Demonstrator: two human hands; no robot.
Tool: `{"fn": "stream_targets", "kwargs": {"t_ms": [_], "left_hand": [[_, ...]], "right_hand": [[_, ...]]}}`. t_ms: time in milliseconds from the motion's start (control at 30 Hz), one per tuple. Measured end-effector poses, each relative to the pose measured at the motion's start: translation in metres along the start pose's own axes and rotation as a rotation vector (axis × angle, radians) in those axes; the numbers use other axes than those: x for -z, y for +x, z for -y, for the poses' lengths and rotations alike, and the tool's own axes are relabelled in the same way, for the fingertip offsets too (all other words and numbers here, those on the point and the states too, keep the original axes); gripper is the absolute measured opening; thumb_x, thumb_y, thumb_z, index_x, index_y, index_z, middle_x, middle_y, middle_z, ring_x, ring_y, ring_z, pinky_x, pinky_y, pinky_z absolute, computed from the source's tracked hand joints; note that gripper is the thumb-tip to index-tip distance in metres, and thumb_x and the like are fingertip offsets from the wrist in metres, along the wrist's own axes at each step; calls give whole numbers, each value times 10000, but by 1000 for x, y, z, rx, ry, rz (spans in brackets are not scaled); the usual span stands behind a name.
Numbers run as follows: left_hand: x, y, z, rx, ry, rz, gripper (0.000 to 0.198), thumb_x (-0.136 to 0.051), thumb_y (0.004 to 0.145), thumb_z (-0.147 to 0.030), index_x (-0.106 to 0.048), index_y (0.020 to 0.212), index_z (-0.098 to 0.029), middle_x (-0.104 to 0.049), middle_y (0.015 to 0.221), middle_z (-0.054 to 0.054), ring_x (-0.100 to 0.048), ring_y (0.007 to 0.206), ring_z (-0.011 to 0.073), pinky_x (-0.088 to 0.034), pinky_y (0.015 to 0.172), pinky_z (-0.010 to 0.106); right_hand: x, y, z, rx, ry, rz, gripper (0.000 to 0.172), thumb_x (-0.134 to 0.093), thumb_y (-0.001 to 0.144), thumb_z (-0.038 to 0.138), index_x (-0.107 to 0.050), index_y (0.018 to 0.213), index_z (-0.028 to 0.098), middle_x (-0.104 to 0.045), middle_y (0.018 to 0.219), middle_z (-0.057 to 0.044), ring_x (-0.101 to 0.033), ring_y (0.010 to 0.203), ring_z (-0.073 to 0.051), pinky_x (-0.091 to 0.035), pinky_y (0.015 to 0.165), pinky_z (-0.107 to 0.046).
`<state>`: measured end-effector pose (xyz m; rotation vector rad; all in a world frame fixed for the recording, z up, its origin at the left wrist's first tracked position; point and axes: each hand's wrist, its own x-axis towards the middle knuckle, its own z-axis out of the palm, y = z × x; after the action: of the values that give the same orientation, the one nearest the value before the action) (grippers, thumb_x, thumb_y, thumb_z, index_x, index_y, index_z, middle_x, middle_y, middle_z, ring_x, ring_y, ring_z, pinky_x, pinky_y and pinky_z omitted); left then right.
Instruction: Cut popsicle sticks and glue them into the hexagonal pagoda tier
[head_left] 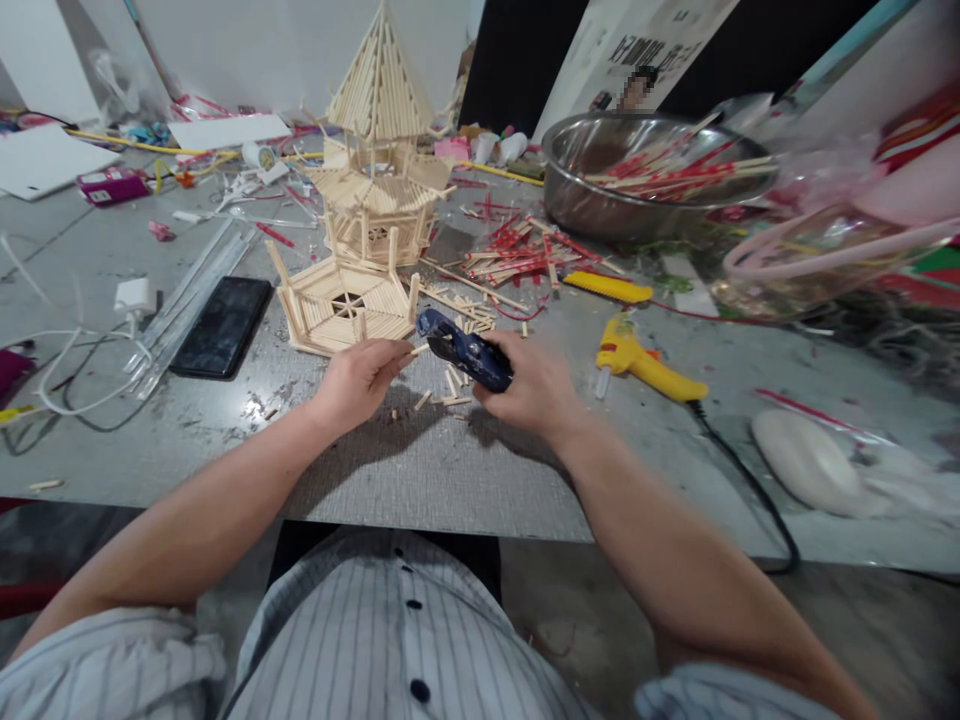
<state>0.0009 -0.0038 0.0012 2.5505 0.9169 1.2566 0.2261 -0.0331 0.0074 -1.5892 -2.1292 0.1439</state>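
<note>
My left hand (358,385) pinches a thin wooden stick (419,349), whose far end reaches the jaws of a dark blue hand cutter (466,350). Wrapped round the cutter's handles is my right hand (536,388). Just beyond my hands stands a hexagonal stick base (349,300) with short upright posts. Behind it rises a pagoda model (382,170) built of pale sticks, with a pointed roof. Short cut stick pieces (454,385) lie on the table under the cutter.
A yellow glue gun (649,365) and a yellow utility knife (607,287) lie to the right. Red-wrapped chopsticks (517,255) are piled before a steel bowl (570,190). On the left are a black phone (223,327) and a white charger (136,297) with cables.
</note>
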Motion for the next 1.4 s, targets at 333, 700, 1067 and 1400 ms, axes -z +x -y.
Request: {"fn": "stream_targets", "kwargs": {"t_ms": [333, 700, 1067, 1400], "left_hand": [[2, -1, -2, 57, 38, 35, 259, -428, 911, -269, -637, 909, -118, -680, 719, 66, -626, 644, 116, -467, 588, 213], [0, -4, -2, 82, 38, 29, 255, -429, 903, -277, -627, 909, -117, -663, 686, 54, -585, 583, 104, -433, 539, 211], [2, -1, -7, 93, 50, 9, 256, -455, 895, -333, -617, 838, -143, -639, 619, 22, -566, 539, 91, -413, 515, 195], [2, -2, -3, 177, -25, 91, 283, -368, 919, -297, -584, 843, -130, -606, 563, 23, -545, 489, 89, -416, 493, 192]], "right_hand": [[2, -1, 4, -36, -16, 36, 416, -557, 629, 276, -554, 1039, 207, -673, 1002, -108, -629, 936, -323, -499, 756, -454], [1, -2, 10, -57, -67, 54, 295, -530, 681, 288, -545, 967, 220, -681, 905, -85, -636, 864, -300, -479, 695, -405], [-7, -2, 9, -60, -140, -38, 153, -516, 704, 372, -569, 777, 249, -663, 734, -70, -616, 666, -254, -428, 532, -356], [1, 8, -9, -122, -123, -56, 519, -517, 708, 336, -515, 1200, 172, -637, 1031, -153, -588, 940, -343, -449, 806, -491]]}}
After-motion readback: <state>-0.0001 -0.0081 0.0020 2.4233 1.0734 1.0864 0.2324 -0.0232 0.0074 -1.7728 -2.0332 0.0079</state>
